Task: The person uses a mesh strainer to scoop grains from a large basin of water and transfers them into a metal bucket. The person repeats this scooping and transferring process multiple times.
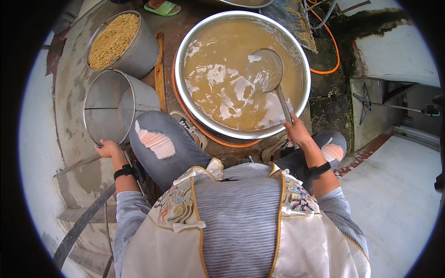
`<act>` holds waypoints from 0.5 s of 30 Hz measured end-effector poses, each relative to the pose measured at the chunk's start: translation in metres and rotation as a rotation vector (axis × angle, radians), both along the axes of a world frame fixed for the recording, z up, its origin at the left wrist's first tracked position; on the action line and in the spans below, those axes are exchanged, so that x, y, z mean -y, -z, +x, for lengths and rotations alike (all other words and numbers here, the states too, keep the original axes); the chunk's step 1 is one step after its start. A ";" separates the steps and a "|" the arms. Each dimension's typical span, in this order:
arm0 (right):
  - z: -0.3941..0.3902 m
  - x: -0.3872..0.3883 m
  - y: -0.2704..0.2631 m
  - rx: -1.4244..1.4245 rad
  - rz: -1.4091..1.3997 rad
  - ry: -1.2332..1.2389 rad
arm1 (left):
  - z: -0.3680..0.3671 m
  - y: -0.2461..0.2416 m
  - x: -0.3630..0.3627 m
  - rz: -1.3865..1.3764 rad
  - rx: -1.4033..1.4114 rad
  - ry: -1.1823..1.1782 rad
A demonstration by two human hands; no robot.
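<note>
A long-handled metal mesh skimmer point(266, 71) is gripped by its handle in my right hand point(298, 131). Its round head rests in or just at the surface of cloudy yellowish water, which fills a wide metal basin point(305, 83) in front of me. My left hand point(109, 149) is at the near rim of a grey metal bucket point(147, 95), thumb along the edge and the other fingers partly hidden. That bucket leans with its mouth towards me, and no contents show inside it.
Beyond the leaning bucket stands another metal bucket point(144, 52) heaped with yellow-brown grain point(114, 40). A wooden strip point(160, 73) lies beside both. An orange hose point(335, 52) curls at the right. Another person's foot in a green sandal point(167, 8) is at the top. Concrete steps point(87, 187) descend at left.
</note>
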State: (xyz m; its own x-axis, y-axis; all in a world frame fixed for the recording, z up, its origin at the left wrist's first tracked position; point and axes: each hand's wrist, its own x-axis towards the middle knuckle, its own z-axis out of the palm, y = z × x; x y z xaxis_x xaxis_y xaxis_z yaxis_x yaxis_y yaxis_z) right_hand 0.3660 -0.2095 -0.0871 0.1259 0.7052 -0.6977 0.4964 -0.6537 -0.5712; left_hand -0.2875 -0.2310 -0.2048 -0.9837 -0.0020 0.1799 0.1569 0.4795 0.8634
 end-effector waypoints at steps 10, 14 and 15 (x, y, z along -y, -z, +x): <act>-0.060 0.019 -0.015 -0.715 -0.389 0.061 | -0.001 0.001 0.001 -0.083 -0.006 0.005; -0.056 0.023 -0.027 -0.983 -0.488 0.171 | -0.003 0.006 0.001 -0.096 -0.027 -0.023; -0.052 0.025 -0.030 -1.096 -0.504 0.191 | -0.005 0.005 0.000 -0.081 -0.028 -0.018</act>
State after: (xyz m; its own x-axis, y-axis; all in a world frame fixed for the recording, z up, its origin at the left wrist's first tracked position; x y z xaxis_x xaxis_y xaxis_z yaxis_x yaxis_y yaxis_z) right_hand 0.3139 -0.2344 -0.0566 -0.6287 0.3591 -0.6897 -0.2167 -0.9327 -0.2882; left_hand -0.2922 -0.2312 -0.2100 -0.9783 -0.0042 0.2071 0.1707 0.5503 0.8174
